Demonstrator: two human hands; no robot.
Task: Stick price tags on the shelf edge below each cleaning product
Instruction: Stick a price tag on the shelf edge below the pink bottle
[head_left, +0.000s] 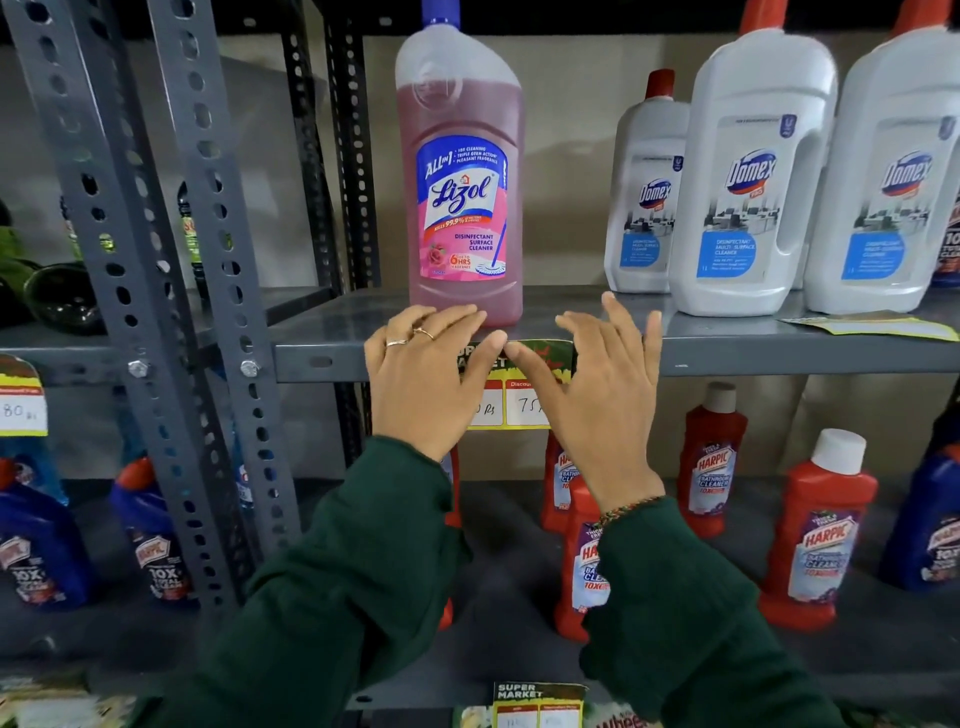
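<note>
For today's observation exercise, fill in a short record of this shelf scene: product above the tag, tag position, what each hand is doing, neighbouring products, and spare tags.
product above tag: pink Lizol bottle, upright on the shelf
tag position: price tag on the shelf edge below the Lizol bottle, partly covered by the hands
left hand: flat, fingers pressing the tag's left part
right hand: flat, thumb pressing the tag's top
neighbouring products: white Domex bottles to the right; red Harpic bottles on the shelf below
spare tags: loose tag lying on the shelf by the Domex bottles
</note>
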